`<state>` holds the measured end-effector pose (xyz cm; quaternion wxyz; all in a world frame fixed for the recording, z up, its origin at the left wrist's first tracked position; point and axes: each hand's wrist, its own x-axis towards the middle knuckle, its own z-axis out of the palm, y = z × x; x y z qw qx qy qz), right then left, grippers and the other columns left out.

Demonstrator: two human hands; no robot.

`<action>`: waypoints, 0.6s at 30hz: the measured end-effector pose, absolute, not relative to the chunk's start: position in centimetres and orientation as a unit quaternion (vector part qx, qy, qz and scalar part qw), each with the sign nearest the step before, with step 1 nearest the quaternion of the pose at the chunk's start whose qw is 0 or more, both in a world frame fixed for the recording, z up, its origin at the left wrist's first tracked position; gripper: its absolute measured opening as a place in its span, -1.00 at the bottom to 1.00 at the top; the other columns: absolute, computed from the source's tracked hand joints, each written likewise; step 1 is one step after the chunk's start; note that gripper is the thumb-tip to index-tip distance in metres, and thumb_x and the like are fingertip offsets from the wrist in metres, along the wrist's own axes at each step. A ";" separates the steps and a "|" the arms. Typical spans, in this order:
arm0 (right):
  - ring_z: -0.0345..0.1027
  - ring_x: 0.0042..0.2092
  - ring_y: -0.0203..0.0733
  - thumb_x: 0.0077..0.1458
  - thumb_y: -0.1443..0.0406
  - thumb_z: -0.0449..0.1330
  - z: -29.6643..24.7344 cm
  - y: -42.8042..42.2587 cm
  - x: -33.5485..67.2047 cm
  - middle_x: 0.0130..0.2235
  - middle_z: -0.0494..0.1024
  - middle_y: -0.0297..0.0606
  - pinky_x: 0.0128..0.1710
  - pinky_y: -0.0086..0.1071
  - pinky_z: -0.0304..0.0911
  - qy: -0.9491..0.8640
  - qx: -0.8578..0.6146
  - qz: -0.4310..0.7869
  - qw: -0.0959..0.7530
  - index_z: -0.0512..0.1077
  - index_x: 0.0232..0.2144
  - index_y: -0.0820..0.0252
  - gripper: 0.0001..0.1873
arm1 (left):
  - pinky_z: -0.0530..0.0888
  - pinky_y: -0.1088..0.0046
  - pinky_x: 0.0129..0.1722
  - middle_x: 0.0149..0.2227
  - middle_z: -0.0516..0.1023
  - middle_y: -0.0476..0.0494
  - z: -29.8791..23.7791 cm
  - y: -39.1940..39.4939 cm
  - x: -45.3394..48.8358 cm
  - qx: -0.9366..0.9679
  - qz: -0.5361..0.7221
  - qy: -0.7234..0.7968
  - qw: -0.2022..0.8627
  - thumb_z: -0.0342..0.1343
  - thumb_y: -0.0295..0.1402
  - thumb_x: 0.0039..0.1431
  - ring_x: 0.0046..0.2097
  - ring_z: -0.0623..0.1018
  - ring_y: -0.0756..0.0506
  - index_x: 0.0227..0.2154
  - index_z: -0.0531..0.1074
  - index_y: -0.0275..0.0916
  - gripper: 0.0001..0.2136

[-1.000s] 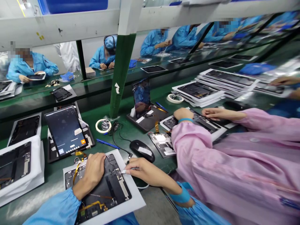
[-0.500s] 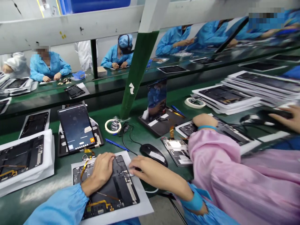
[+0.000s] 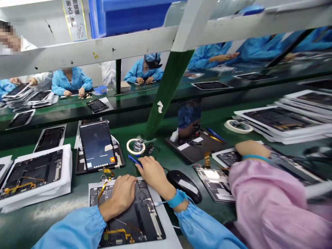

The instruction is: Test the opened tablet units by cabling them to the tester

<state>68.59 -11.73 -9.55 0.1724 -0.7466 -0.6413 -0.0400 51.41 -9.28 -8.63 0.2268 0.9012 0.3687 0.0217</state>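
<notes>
An opened tablet [image 3: 135,211] lies on white sheets in front of me, its black inside and gold ribbon cables showing. My left hand [image 3: 121,195] is closed, with bent fingers pressed on the tablet's upper part and holding it; anything under the fingertips is hidden. Beyond the tablet's top right corner, my right hand [image 3: 155,174] stretches its fingers to a blue pen [image 3: 133,160], apparently touching its near end, not gripped. A white cable [image 3: 160,203] meets the tablet's right edge. Behind it, a lit screen [image 3: 97,147] leans upright, with a gold ribbon below.
A black mouse [image 3: 184,186] is right of my right hand. A tape roll [image 3: 135,146] lies beyond the pen. Stacked tablets on paper [image 3: 36,176] stand at left. A co-worker's pink sleeve [image 3: 267,193] is at right. A green post [image 3: 169,86] rises ahead.
My right hand has moved from the tablet's right edge up and forward to the blue pen, uncovering the white cable. My left hand stays on the tablet. The view has shifted.
</notes>
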 end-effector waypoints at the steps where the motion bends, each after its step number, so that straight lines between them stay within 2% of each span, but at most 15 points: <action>1: 0.30 -0.12 0.00 0.34 0.30 0.11 -9.3 -12.2 68.8 -0.20 0.52 -0.11 -0.16 -0.21 0.21 -0.640 -0.746 -0.039 0.179 0.46 -0.17 0.26 -0.84 | 0.39 0.29 -0.02 -0.09 0.57 -0.13 -8.5 -9.2 51.4 0.902 0.018 0.367 0.228 -0.17 -0.42 0.42 -0.06 0.53 -0.13 -0.10 0.49 -0.22 -0.70; 4: 0.31 -0.13 -0.09 0.37 0.34 0.04 -8.3 -14.7 69.4 -0.20 0.51 -0.16 -0.08 -0.24 0.23 -0.660 -0.718 -0.003 0.219 0.44 -0.18 0.23 -0.83 | 0.38 0.31 -0.04 -0.10 0.57 -0.14 -8.3 -9.2 51.5 0.903 0.014 0.359 0.235 -0.18 -0.41 0.43 -0.08 0.53 -0.12 -0.09 0.49 -0.23 -0.70; 8: 0.31 -0.20 -0.11 0.39 0.34 -0.03 -7.5 -20.0 69.7 -0.29 0.46 -0.21 -0.17 -0.24 0.24 -0.714 -0.648 0.083 0.252 0.41 -0.29 0.18 -0.75 | 0.38 0.33 -0.05 -0.11 0.58 -0.13 -8.3 -9.4 51.4 0.898 0.023 0.360 0.252 -0.17 -0.40 0.43 -0.08 0.53 -0.11 -0.08 0.50 -0.22 -0.70; 12: 0.38 -0.22 -0.10 0.37 0.33 -0.02 -8.3 -23.9 70.0 -0.27 0.49 -0.22 -0.15 -0.22 0.30 -0.766 -0.598 0.039 0.231 0.42 -0.20 0.15 -0.79 | 0.38 0.35 -0.04 -0.11 0.59 -0.12 -8.3 -9.7 51.2 0.890 0.033 0.363 0.275 -0.15 -0.40 0.43 -0.06 0.54 -0.10 -0.08 0.52 -0.22 -0.70; 18: 0.50 -0.17 -0.16 0.39 0.30 -0.03 -10.2 -24.6 70.5 -0.21 0.56 -0.24 -0.13 -0.34 0.38 -0.816 -0.526 -0.022 0.239 0.39 -0.05 0.15 -0.78 | 0.39 0.36 -0.04 -0.11 0.60 -0.10 -8.7 -10.2 50.9 0.883 0.046 0.365 0.290 -0.12 -0.39 0.41 -0.07 0.54 -0.09 -0.08 0.53 -0.20 -0.71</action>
